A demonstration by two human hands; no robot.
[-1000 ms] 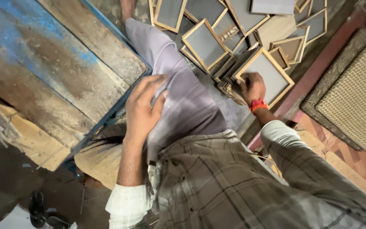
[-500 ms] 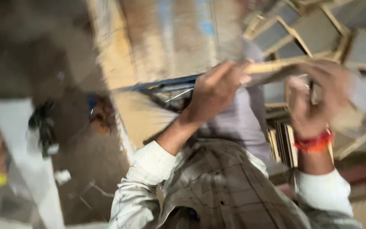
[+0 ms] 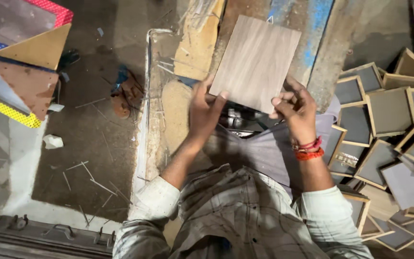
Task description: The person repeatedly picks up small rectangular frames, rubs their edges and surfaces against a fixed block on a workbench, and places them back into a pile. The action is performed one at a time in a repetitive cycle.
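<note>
A: Where is the board?

B: The thin wood board [image 3: 256, 62] is held up over the lap, both hands on its near edge. Left hand [image 3: 206, 112] pinches the near left corner, thumb on top. Right hand [image 3: 297, 111] closes on the near right corner.

A: Surroundings?

B: A heap of small frames [image 3: 389, 139] lies just right of the person. A dark tool [image 3: 238, 121], possibly metal, sits under the board; too shadowed to identify.
</note>
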